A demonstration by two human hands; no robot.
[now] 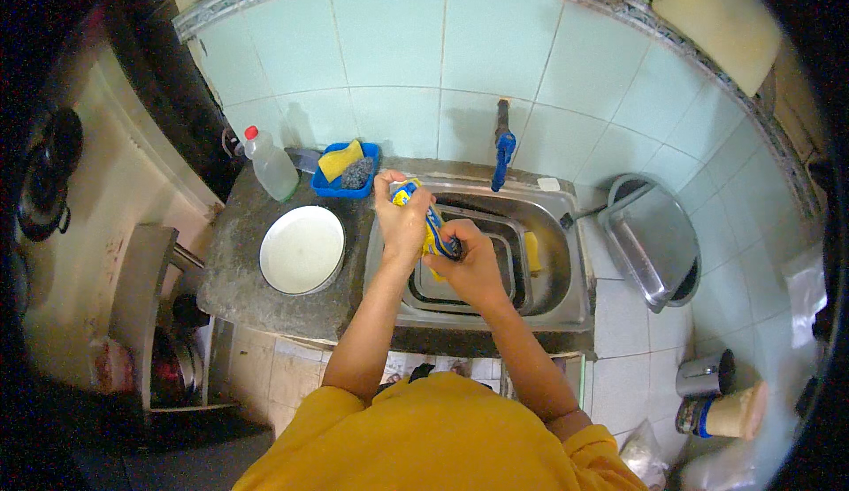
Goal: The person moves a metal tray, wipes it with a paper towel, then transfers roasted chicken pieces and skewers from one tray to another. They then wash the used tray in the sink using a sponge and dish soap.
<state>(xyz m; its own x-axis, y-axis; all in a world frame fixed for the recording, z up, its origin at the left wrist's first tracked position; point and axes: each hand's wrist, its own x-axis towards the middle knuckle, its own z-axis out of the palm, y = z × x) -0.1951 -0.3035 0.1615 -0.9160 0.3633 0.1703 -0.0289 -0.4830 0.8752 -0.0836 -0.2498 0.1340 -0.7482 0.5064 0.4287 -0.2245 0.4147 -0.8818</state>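
Note:
Both of my hands grip a yellow-and-blue plastic packet (432,220) above the sink. My left hand (403,222) holds its upper end, while the fingers of my right hand (474,262) pinch the lower end, which looks dark. Below them, a rectangular metal pan (523,295) sits in the stainless steel sink (578,285). A yellow piece, perhaps a sponge (532,252), lies in the basin to the right of the pan. My hands and the packet hide part of the pan.
A blue-handled tap (505,149) juts from the tiled wall. Left on the counter (232,279) are a white plate (302,249), a red-capped bottle (273,171) and a blue tray (345,192) with a yellow sponge (339,160) and scourer (357,172). Metal pans (653,232) lean at right.

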